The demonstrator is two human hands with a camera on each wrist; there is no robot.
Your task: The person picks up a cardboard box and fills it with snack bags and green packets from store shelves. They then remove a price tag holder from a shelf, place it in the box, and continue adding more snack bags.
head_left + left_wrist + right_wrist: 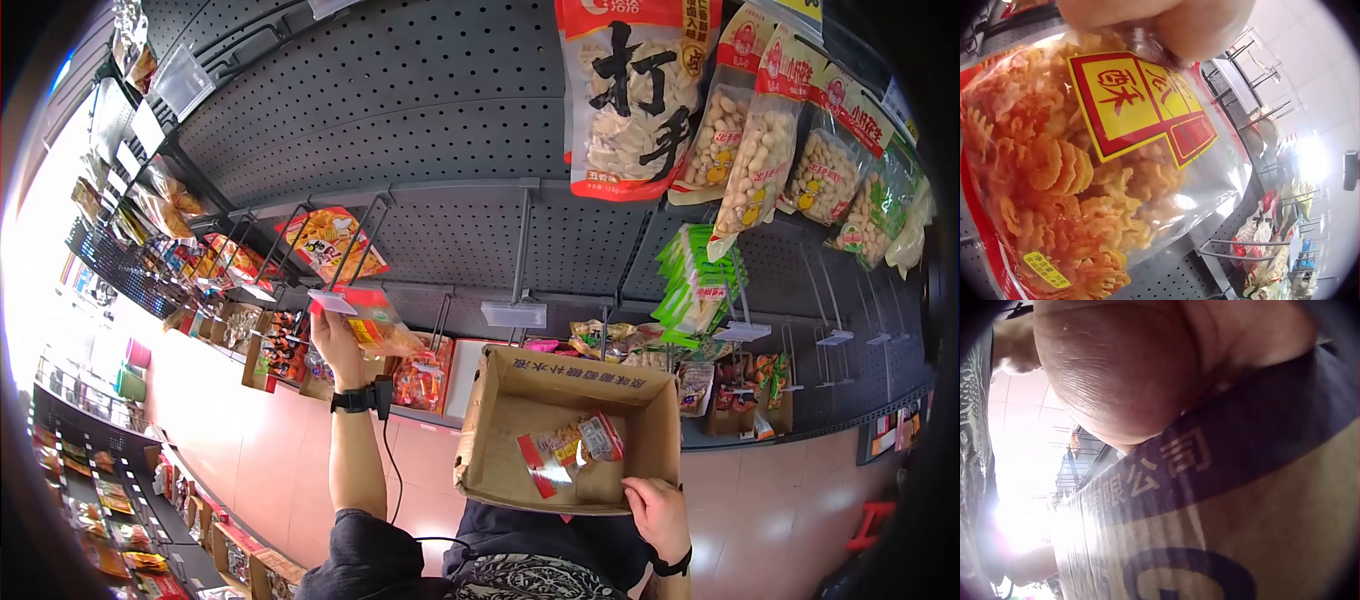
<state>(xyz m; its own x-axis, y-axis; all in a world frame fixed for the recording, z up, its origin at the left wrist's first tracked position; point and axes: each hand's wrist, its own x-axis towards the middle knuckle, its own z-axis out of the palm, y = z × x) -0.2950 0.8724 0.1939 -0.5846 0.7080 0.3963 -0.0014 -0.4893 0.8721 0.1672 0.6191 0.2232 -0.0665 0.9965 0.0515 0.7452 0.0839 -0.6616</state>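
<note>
Up at a shelf hook, my left hand (338, 350) pinches the top of a clear and red bag of orange crinkled snacks (378, 325). In the left wrist view the snack bag fills the left side, under the fingers (1204, 28). Behind it, another red snack bag (332, 243) hangs on the rack. My right hand (657, 518) grips the near right rim of an open cardboard carton (560, 382), held in front of the body. Inside the carton lie clear and red packets (570, 452). The right wrist view shows the palm (1122, 369) against the carton's printed side.
A grey perforated rack (400, 110) with protruding metal hooks and price tags stands ahead. Peanut bags (760, 150) hang at upper right, green packets (698, 285) below them. Boxes of small snacks (425, 378) line the lower shelf. A red stool (872, 525) stands at far right.
</note>
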